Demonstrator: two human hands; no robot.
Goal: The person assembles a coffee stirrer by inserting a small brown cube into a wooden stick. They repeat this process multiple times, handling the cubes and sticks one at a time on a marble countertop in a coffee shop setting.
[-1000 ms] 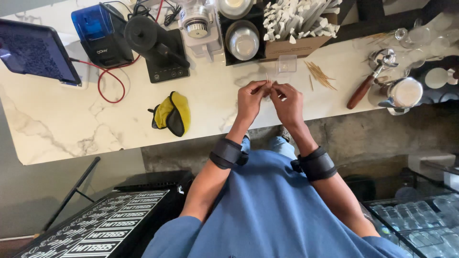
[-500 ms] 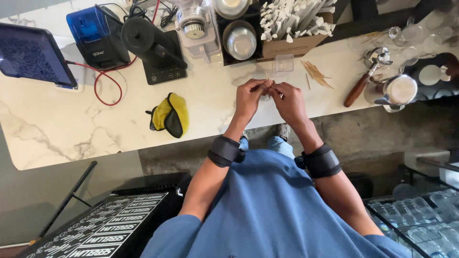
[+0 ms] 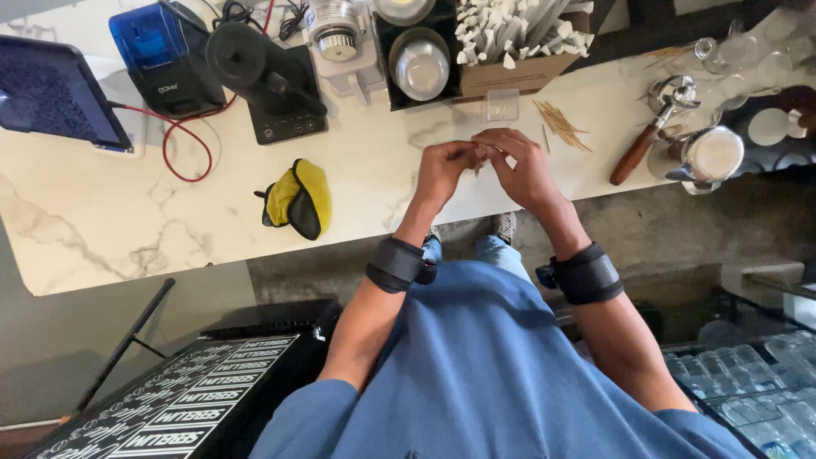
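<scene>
Hands unmoved since earlier, left hand [image 3: 444, 167] and right hand [image 3: 520, 165] pinching toothpicks [image 3: 481, 153] together over counter [image 3: 357, 174], clear box [image 3: 501, 106] beyond, loose toothpick pile [image 3: 559, 124] right.

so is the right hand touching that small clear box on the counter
Apart. The head view shows bare marble between the right hand and the small clear box, which sits beyond the fingers near the cardboard box.

Café counter, judging by marble top [image 3: 102, 229], portafilter [image 3: 659, 119], milk jug [image 3: 705, 157], grinder [image 3: 336, 38], receipt printer [image 3: 161, 55].
</scene>
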